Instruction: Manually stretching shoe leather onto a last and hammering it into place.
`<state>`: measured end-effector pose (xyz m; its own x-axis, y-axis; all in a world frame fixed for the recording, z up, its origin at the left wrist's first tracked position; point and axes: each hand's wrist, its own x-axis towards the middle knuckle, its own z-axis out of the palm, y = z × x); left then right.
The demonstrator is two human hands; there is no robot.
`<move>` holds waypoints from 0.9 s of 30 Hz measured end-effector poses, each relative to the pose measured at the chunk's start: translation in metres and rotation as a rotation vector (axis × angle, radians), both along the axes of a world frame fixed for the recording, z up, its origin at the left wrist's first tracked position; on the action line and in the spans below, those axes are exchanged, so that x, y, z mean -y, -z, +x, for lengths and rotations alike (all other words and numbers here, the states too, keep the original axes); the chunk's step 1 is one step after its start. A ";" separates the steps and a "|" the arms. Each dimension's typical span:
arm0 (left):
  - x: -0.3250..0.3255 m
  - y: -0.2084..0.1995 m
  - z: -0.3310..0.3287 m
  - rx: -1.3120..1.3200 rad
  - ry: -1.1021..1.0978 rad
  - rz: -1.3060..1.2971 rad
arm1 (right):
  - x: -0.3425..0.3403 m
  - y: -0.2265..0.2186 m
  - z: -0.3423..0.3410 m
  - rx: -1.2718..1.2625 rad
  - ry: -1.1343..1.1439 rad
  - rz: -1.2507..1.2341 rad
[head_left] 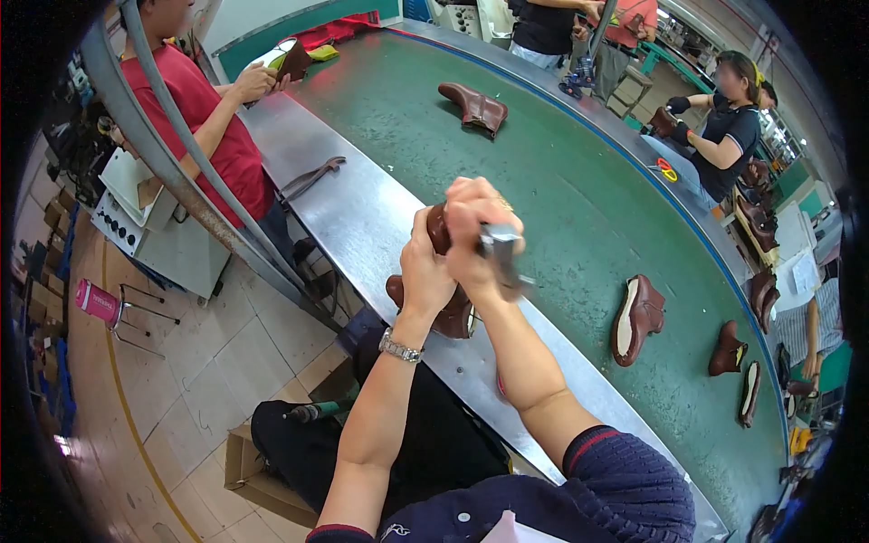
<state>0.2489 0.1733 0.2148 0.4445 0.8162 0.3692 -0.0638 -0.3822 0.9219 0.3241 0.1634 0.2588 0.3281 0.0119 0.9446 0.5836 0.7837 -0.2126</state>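
My left hand (pixel 427 271), with a watch at its wrist, is closed round a brown leather shoe (pixel 439 228), mostly hidden by both hands. Beside it, my right hand (pixel 480 226) is closed on a silvery metal hand tool (pixel 501 246). Motion smears the tool, so its kind is unclear. Beneath my hands, another brown shoe (pixel 454 319) rests at the metal edge of the bench, partly covered by my wrists.
A green conveyor belt (pixel 552 235) carries a brown boot (pixel 475 109) and several shoes, one (pixel 638 319) on its side. A grey strap (pixel 312 176) lies on the metal ledge (pixel 362 195). Metal posts (pixel 195 195) rise at left. Co-workers handle shoes across the belt and at left.
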 end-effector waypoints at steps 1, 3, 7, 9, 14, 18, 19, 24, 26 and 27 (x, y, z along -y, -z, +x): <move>-0.001 0.000 0.002 -0.058 -0.037 -0.001 | -0.007 0.000 0.005 0.030 0.054 -0.014; 0.000 0.001 0.006 -0.060 -0.081 0.085 | -0.011 -0.005 0.017 0.003 0.197 -0.117; -0.002 0.003 0.006 0.006 -0.057 -0.024 | -0.012 -0.032 0.033 -0.518 -0.084 -0.105; -0.009 0.006 -0.005 0.110 0.068 -0.124 | 0.002 -0.042 0.049 -0.688 -0.190 -0.118; -0.020 -0.005 -0.028 0.191 0.127 -0.242 | 0.022 -0.036 0.025 -0.609 -0.396 -0.162; -0.021 -0.004 -0.038 0.220 0.122 -0.282 | 0.046 -0.025 0.009 -0.568 -0.364 -0.605; -0.020 -0.003 -0.039 0.202 0.117 -0.275 | 0.058 -0.028 0.005 -0.516 -0.215 -0.819; -0.017 0.000 -0.044 0.215 0.156 -0.248 | 0.115 0.003 0.003 0.014 0.172 -1.386; -0.014 -0.001 -0.042 0.204 0.152 -0.233 | 0.126 0.005 -0.002 0.164 0.320 -1.439; -0.013 -0.002 -0.042 0.189 0.151 -0.214 | 0.129 0.003 -0.003 0.251 0.395 -1.424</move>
